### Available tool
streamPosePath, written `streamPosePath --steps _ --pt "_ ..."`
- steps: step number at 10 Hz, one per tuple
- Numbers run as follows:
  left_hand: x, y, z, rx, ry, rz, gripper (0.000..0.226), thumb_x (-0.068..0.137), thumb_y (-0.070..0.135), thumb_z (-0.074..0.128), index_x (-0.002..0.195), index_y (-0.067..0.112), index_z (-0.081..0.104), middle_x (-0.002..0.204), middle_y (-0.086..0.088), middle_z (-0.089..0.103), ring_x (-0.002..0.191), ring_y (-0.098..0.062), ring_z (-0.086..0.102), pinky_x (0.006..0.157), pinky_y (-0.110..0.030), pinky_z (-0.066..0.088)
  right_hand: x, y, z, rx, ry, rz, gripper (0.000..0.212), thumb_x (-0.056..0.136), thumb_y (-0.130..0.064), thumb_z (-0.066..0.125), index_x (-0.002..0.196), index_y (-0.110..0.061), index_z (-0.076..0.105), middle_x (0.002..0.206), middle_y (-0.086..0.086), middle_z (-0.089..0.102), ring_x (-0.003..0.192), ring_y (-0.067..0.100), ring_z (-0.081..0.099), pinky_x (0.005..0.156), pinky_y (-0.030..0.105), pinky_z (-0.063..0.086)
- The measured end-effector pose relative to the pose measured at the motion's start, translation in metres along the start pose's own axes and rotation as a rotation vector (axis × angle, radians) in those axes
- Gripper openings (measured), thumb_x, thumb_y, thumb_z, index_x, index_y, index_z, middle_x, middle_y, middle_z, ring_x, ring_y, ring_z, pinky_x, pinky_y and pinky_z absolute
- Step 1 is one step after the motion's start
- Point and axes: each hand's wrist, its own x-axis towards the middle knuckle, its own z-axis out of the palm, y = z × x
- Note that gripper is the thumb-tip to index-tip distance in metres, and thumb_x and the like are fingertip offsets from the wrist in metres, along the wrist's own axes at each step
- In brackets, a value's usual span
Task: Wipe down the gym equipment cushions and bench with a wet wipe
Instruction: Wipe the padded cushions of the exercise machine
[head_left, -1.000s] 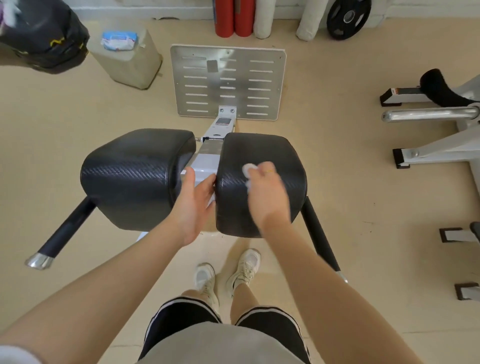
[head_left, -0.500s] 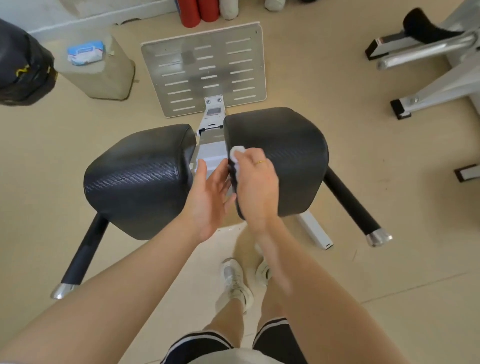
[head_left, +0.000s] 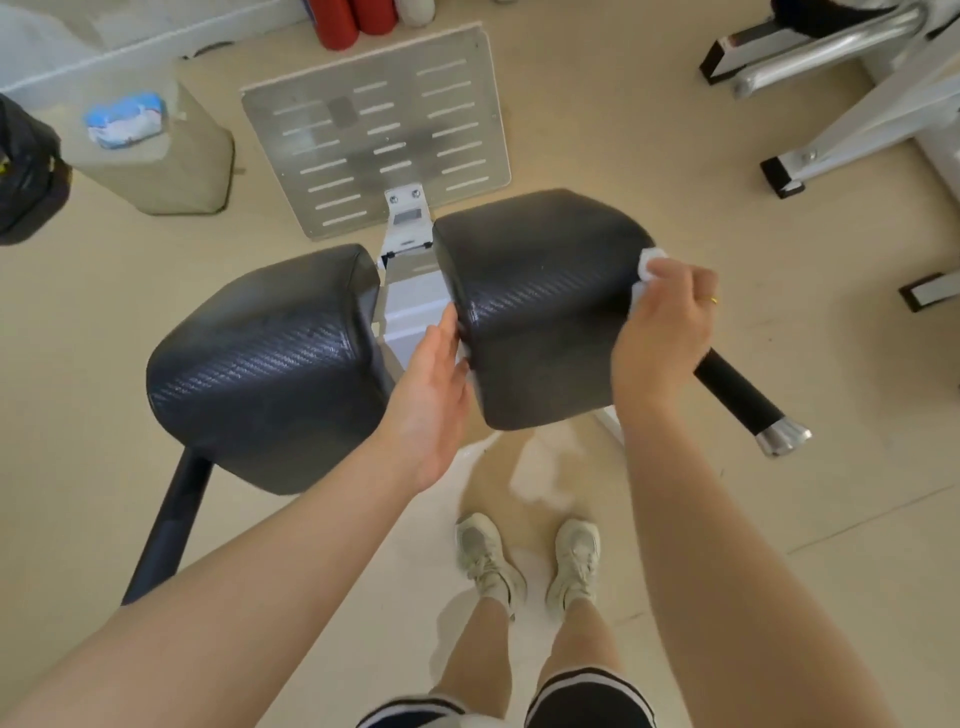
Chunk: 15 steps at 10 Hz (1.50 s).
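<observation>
At right cushion (head_left: 540, 306) edge, right hand (head_left: 662, 322) fingers clamped on wipe (head_left: 647, 265); left hand (head_left: 434, 384) fingers apart, bracing.

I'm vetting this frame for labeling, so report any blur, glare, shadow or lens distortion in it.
Head view: wide-angle bending bows the white frame at the right edge; soft daylight puts a dull sheen on the right cushion and the metal footplate; faint shadows under the shoes; slight blur on the wet wipe in the right hand; the left hand is sharp.
</observation>
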Motion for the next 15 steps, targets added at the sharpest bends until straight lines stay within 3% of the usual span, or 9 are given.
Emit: streamPosePath --steps 2,4,5,7,10,12,13,14,15 --pt "0.001 -0.004 0.006 -0.009 -0.013 0.038 0.042 0.100 0.042 0.013 0.117 0.040 0.051 0.116 0.024 0.060 0.117 0.003 0.049 0.094 -0.019 0.038 -0.070 0.000 0.051 -0.127 -0.162 -0.332 0.016 0.083 -0.036 0.054 0.068 -0.032 0.057 0.072 -0.011 0.059 0.074 0.006 0.054 0.072 0.030 0.044" --pt "-0.002 -0.010 0.012 -0.050 0.013 0.099 0.039 0.099 0.043 0.014 0.115 0.042 0.049 0.122 0.019 0.058 0.120 -0.001 0.048 0.103 -0.024 0.035 -0.066 0.026 0.052 -0.096 -0.234 -0.720 0.034 0.075 -0.003 0.038 0.091 -0.003 0.068 0.083 0.013 0.061 0.077 0.028 0.055 0.066 0.033 0.046" --pt "-0.001 -0.013 0.021 -0.004 0.071 0.142 0.034 0.099 0.043 0.020 0.103 0.045 0.054 0.101 0.030 0.064 0.107 0.006 0.052 0.087 -0.018 0.039 -0.038 0.037 0.031 -0.033 -0.194 -0.597 0.033 0.079 -0.002 0.039 0.093 -0.005 0.069 0.087 0.010 0.057 0.082 0.023 0.050 0.071 0.034 0.044" --pt "0.001 -0.041 0.028 0.050 0.263 0.231 0.027 0.096 0.051 0.030 0.121 0.052 0.039 0.122 0.033 0.045 0.120 0.007 0.039 0.102 -0.019 0.029 0.002 0.054 -0.002 -0.069 -0.072 -0.365 0.017 0.094 -0.004 0.044 0.096 0.002 0.060 0.105 0.015 0.055 0.082 0.021 0.049 0.073 0.029 0.043" --pt "0.009 -0.086 0.013 0.077 0.254 0.343 0.051 0.097 0.050 0.007 0.142 0.038 0.029 0.145 0.018 0.038 0.135 -0.002 0.032 0.115 -0.035 0.023 -0.041 0.051 0.043 -0.036 -0.387 -0.636 0.024 0.094 -0.012 0.042 0.109 -0.009 0.061 0.080 -0.017 0.044 0.074 -0.005 0.043 0.063 -0.003 0.034" --pt "0.008 -0.098 0.008 0.064 0.227 0.293 0.059 0.096 0.052 0.006 0.141 0.029 0.036 0.141 0.014 0.045 0.131 0.000 0.037 0.114 -0.035 0.025 -0.055 0.063 0.039 0.029 -0.659 -0.656 0.016 0.088 -0.004 0.048 0.086 -0.013 0.061 0.083 0.010 0.060 0.078 0.034 0.057 0.064 0.040 0.045" --pt "0.009 -0.100 0.009 0.075 0.237 0.284 0.055 0.096 0.053 0.003 0.143 0.039 0.027 0.145 0.025 0.034 0.134 0.005 0.027 0.114 -0.030 0.018 -0.018 0.074 0.010 0.109 -0.506 -0.345 0.016 0.089 -0.029 0.053 0.074 -0.026 0.054 0.071 -0.012 0.052 0.072 0.002 0.052 0.072 0.023 0.044" --pt "0.010 -0.102 0.011 0.138 0.252 0.286 0.052 0.094 0.058 0.006 0.141 0.047 0.023 0.147 0.028 0.027 0.137 0.003 0.023 0.117 -0.033 0.014 0.006 0.087 -0.003 0.121 -0.309 -0.369 0.022 0.094 -0.022 0.044 0.103 -0.014 0.063 0.079 -0.017 0.041 0.073 -0.025 0.043 0.064 -0.003 0.033" --pt "0.012 -0.104 0.007 0.182 0.236 0.303 0.051 0.093 0.059 0.008 0.141 0.049 0.023 0.147 0.028 0.027 0.137 0.003 0.023 0.117 -0.033 0.015 0.002 0.093 0.014 0.117 -0.018 -0.481 0.019 0.091 -0.011 0.050 0.098 -0.004 0.066 0.090 -0.003 0.054 0.078 -0.003 0.050 0.070 -0.007 0.029"
